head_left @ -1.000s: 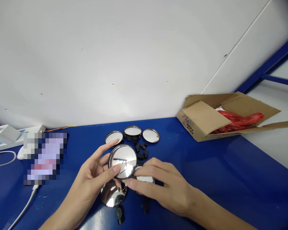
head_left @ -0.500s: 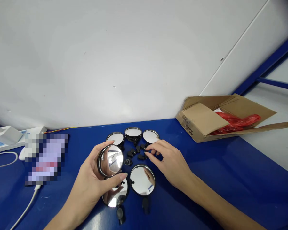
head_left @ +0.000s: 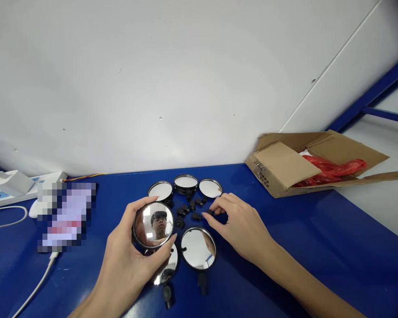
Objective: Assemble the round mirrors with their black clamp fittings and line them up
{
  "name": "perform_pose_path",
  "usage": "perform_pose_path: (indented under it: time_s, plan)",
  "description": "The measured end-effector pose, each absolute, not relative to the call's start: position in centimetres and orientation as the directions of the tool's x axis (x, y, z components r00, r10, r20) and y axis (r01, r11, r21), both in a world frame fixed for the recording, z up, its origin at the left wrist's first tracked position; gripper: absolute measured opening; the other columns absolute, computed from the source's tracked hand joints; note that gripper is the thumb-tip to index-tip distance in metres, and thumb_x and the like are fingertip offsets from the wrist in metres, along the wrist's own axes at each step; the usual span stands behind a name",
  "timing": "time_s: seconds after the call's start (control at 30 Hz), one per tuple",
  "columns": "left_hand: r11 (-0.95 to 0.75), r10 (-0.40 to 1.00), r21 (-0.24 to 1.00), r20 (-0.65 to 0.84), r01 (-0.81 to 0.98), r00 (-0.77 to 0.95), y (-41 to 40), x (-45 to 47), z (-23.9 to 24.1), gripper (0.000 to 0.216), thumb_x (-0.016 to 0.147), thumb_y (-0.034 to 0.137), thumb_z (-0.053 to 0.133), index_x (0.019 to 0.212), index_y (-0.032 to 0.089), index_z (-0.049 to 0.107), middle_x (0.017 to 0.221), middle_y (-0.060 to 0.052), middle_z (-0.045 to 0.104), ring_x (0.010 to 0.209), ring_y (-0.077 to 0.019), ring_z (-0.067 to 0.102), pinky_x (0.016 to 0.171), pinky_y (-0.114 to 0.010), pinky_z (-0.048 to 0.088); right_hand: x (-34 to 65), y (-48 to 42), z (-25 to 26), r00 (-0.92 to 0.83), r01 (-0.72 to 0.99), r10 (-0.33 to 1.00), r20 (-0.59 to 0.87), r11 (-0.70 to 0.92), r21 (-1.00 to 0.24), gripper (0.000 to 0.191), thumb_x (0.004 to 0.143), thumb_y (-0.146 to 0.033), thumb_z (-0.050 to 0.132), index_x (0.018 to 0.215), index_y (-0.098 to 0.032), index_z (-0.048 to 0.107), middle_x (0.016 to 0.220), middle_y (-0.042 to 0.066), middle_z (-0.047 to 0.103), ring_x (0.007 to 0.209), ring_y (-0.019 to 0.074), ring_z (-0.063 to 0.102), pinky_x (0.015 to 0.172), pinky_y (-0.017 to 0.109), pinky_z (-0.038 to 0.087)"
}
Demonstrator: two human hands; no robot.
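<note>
A left hand cups a round mirror, its glossy convex glass and chrome rim held between spread fingers and thumb, above a blue surface. The right hand curls its fingertips at small black plastic fittings; whether they pinch one cannot be told. Two more mirrors lie beside the hands, three others near the surface's back edge.

Head-worn, one view looking forward and down from just behind the near edge of the table, close above the left hand and right hand, with the wall beyond the table filling the upper half.
</note>
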State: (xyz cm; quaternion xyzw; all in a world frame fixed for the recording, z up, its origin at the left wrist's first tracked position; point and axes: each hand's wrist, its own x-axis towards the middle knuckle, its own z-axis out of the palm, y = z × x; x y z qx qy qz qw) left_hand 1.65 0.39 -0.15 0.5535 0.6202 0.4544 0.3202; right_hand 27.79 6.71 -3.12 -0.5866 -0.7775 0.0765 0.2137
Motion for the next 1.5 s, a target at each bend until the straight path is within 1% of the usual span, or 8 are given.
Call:
perform_pose_path:
  time_s: [0.27, 0.4, 0.57, 0.73, 0.93, 1.13, 1.27, 1.5]
  plan:
    - [-0.014, 0.974, 0.928, 0.097, 0.374, -0.204, 0.3, 1.8, 0.3, 0.069, 0.082, 0.049, 0.095, 0.141, 0.034, 0.062, 0.123, -0.004, 0.080, 0.103, -0.0334, 0.081, 0.094, -0.046, 0.062, 28.5, 6.9, -3.3, -0.290, 0.879, 0.904, 0.313, 0.381, -0.287, 0.012, 0.096, -0.013, 0.077, 0.094, -0.024, 0.073, 0.097, 0.002, 0.075, 0.088, 0.0230, 0.075, 0.063, 0.033, 0.050]
    - [-0.071, 0.959, 0.916, 0.172, 0.396, -0.226, 0.2, 1.8, -0.1, 0.067, 0.080, 0.046, 0.097, 0.138, 0.033, 0.067, 0.124, -0.004, 0.080, 0.103, -0.0330, 0.080, 0.092, -0.043, 0.061, 28.3, 6.6, -2.6, -0.346, 0.770, 0.849, 0.399, 0.500, -0.397, 0.005, 0.109, -0.020, 0.071, 0.110, -0.023, 0.075, 0.107, 0.004, 0.079, 0.086, 0.0204, 0.075, 0.067, 0.032, 0.055]
    - [-0.088, 0.962, 0.884, 0.195, 0.460, -0.191, -0.2, 2.0, -0.5, 0.065, 0.083, 0.049, 0.095, 0.139, 0.035, 0.066, 0.125, -0.002, 0.081, 0.105, -0.0313, 0.081, 0.089, -0.040, 0.061, 27.2, 5.3, -1.6, -0.498, 0.474, 0.726, 0.475, 0.686, -0.552, 0.017, 0.116, -0.021, 0.064, 0.130, -0.023, 0.073, 0.113, 0.003, 0.081, 0.092, 0.0164, 0.076, 0.082, 0.029, 0.061]
    - [-0.089, 0.959, 0.880, 0.202, 0.467, -0.198, -0.7, 2.1, -0.8, 0.066, 0.083, 0.049, 0.095, 0.140, 0.035, 0.065, 0.126, -0.002, 0.082, 0.103, -0.0302, 0.082, 0.088, -0.039, 0.063, 25.8, 4.1, -2.0, -0.482, 0.301, 0.671, 0.564, 0.731, -0.613, 0.018, 0.113, -0.027, 0.073, 0.130, -0.023, 0.076, 0.111, 0.005, 0.080, 0.097, 0.0174, 0.077, 0.084, 0.029, 0.064]
    - [-0.098, 0.951, 0.884, 0.218, 0.457, -0.218, -0.9, 2.2, -1.0, 0.068, 0.078, 0.049, 0.098, 0.137, 0.034, 0.066, 0.121, -0.003, 0.082, 0.099, -0.0321, 0.084, 0.079, -0.038, 0.065, 25.2, 3.8, -2.4, -0.439, 0.288, 0.660, 0.610, 0.746, -0.600, 0.018, 0.111, -0.024, 0.075, 0.129, -0.021, 0.079, 0.107, 0.005, 0.083, 0.095, 0.0184, 0.077, 0.084, 0.032, 0.066]
    - [-0.100, 0.956, 0.924, 0.192, 0.370, -0.221, -0.9, 2.5, -0.8, 0.066, 0.077, 0.048, 0.098, 0.131, 0.033, 0.064, 0.116, -0.003, 0.080, 0.088, -0.0278, 0.084, 0.071, -0.034, 0.067, 24.9, 3.5, -2.5, -0.387, 0.221, 0.705, 0.595, 0.697, -0.682, 0.017, 0.109, -0.025, 0.078, 0.126, -0.022, 0.082, 0.105, 0.004, 0.084, 0.091, 0.0174, 0.079, 0.082, 0.031, 0.068]
    - [-0.100, 0.963, 0.948, 0.169, 0.304, -0.209, -0.9, 3.0, -0.4, 0.065, 0.077, 0.047, 0.097, 0.129, 0.033, 0.062, 0.105, -0.001, 0.079, 0.078, -0.0247, 0.080, 0.065, -0.032, 0.065, 24.8, 3.4, -2.4, -0.371, 0.182, 0.680, 0.633, 0.721, -0.668, 0.018, 0.109, -0.024, 0.079, 0.126, -0.021, 0.083, 0.103, 0.005, 0.085, 0.089, 0.0179, 0.079, 0.079, 0.031, 0.068]
    - [-0.045, 0.965, 0.970, 0.104, 0.238, -0.239, -1.4, 3.4, -0.4, 0.069, 0.074, 0.050, 0.101, 0.130, 0.036, 0.062, 0.116, 0.000, 0.075, 0.088, -0.0236, 0.080, 0.075, -0.032, 0.071, 24.7, 3.4, -2.9, -0.358, 0.171, 0.623, 0.696, 0.776, -0.607, 0.021, 0.108, -0.019, 0.079, 0.128, -0.019, 0.082, 0.100, 0.007, 0.084, 0.086, 0.0189, 0.079, 0.077, 0.031, 0.068]
